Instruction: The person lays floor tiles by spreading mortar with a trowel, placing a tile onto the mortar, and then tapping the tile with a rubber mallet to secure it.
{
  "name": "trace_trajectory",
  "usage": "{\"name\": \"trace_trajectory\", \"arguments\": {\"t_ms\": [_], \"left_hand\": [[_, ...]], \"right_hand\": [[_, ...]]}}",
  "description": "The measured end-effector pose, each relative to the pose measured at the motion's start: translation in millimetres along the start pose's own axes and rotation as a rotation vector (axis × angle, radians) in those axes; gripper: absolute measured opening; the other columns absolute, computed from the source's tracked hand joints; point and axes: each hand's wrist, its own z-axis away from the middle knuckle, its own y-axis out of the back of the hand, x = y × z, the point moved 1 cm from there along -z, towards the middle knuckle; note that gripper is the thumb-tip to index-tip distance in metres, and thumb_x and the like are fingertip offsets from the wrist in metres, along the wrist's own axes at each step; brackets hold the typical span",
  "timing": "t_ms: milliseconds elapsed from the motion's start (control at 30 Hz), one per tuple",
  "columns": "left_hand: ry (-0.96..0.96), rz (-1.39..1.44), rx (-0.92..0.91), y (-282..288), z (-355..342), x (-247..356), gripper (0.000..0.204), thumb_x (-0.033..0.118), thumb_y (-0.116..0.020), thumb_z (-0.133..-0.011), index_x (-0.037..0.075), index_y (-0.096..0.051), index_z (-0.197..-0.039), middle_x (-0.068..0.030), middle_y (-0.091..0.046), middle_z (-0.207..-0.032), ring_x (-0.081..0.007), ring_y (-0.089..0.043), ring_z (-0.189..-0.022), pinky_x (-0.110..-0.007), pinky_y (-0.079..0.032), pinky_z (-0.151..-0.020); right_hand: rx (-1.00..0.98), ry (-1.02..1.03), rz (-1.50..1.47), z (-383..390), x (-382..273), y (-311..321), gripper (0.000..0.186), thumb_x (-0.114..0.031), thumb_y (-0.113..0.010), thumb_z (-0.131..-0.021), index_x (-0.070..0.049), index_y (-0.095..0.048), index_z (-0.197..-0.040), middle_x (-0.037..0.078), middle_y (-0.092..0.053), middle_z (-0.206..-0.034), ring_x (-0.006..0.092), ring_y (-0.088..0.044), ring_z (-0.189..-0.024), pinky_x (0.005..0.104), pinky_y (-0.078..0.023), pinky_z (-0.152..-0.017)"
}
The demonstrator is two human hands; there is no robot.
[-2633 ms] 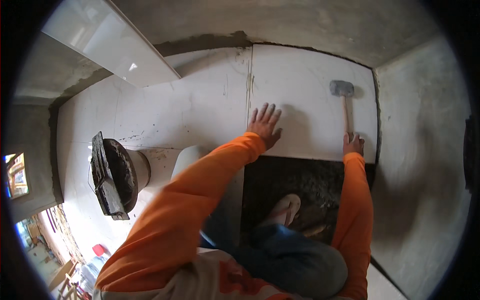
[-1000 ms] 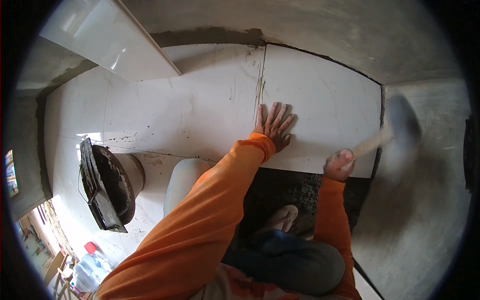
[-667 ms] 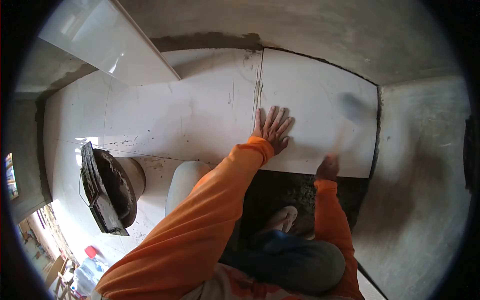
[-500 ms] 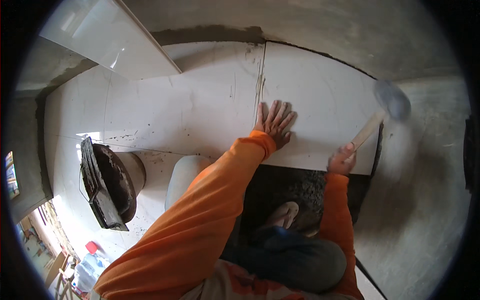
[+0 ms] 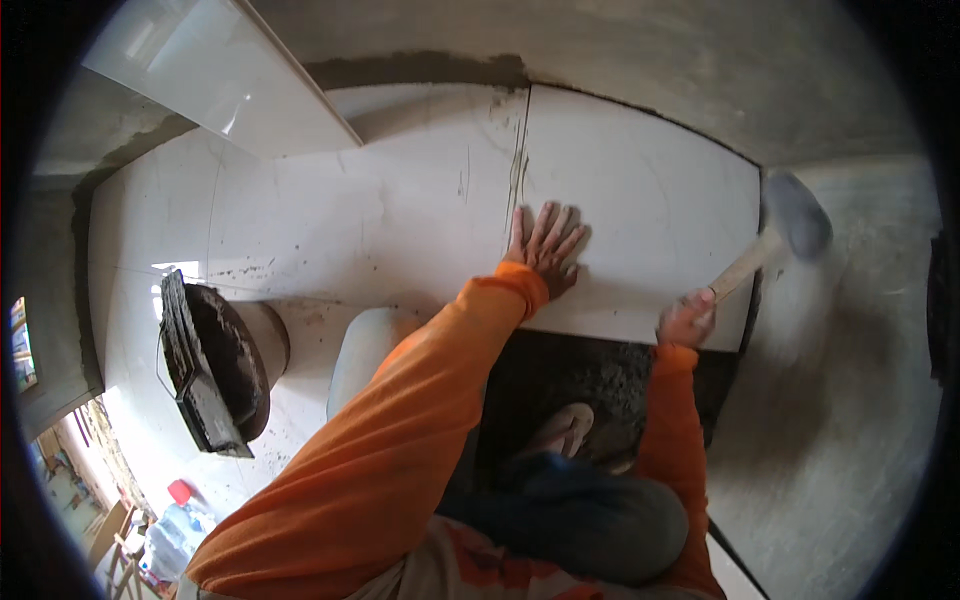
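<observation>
My left hand [image 5: 547, 245] lies flat on a large white tile [image 5: 650, 170], its fingers spread, close to the joint with the neighbouring tile [image 5: 400, 200]. In my right hand [image 5: 687, 318] is the wooden handle of a rubber mallet [image 5: 803, 218]. The dark grey head is raised at the tile's right edge, beside the wall, and looks slightly blurred. How far it stands above the tile I cannot tell. Below the tile's near edge, dark mortar [image 5: 625, 385] shows, with my sandalled foot [image 5: 568, 430] by it.
At left, a bucket [image 5: 270, 345] of mortar stands on the tiles with a mortar-caked trowel [image 5: 205, 395] across its rim. A loose white tile [image 5: 230, 85] leans at the upper left. Bare grey walls [image 5: 840, 400] bound the right and far sides. A clear bottle [image 5: 175, 535] is at lower left.
The mallet head has shifted a little to the right and downward in the picture, with my right hand barely moving. My left hand stays pressed on the tile.
</observation>
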Motion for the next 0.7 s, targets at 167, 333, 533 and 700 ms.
{"name": "trace_trajectory", "arguments": {"t_ms": [167,333,533,700], "left_hand": [[0.020,-0.043,0.044,2.9,-0.9,-15.3,0.065,0.051,-0.038,-0.087,0.026,-0.020,-0.144,-0.0027,-0.009,-0.152,-0.0259,-0.004,-0.140,-0.061,-0.001,-0.108],[-0.008,-0.041,0.138,8.9,-15.6,-2.7,0.066,0.051,-0.039,-0.086,0.026,-0.021,-0.144,-0.0030,-0.010,-0.152,-0.0269,-0.004,-0.140,-0.060,-0.001,-0.108],[-0.004,-0.032,0.094,4.3,-13.1,3.6,0.066,0.051,-0.039,-0.086,0.025,-0.020,-0.144,-0.0042,-0.010,-0.152,-0.0275,-0.004,-0.140,-0.060,-0.001,-0.109],[0.006,-0.052,0.048,6.5,-9.9,-1.5,0.067,0.050,-0.039,-0.086,0.025,-0.018,-0.145,-0.0042,-0.008,-0.152,-0.0274,-0.002,-0.140,-0.059,0.000,-0.109]], "right_hand": [[-0.184,-0.022,0.315,2.3,-6.4,-13.3,0.042,-0.035,-0.041,-0.095,0.003,-0.050,-0.081,0.010,-0.048,-0.061,0.0215,-0.048,-0.055,0.0336,-0.039,-0.053],[0.116,0.356,0.413,7.1,9.2,3.9,0.041,-0.036,-0.043,-0.094,0.003,-0.055,-0.087,0.011,-0.049,-0.059,0.0229,-0.047,-0.053,0.0349,-0.040,-0.054],[0.097,0.130,0.292,13.2,26.2,15.2,0.045,-0.041,-0.043,-0.093,0.002,-0.055,-0.091,0.012,-0.053,-0.072,0.0213,-0.051,-0.065,0.0348,-0.041,-0.059],[-0.092,-0.275,0.071,13.7,18.8,26.6,0.055,-0.052,-0.036,-0.092,0.000,-0.055,-0.095,0.013,-0.056,-0.077,0.0294,-0.055,-0.072,0.0401,-0.045,-0.069]]}}
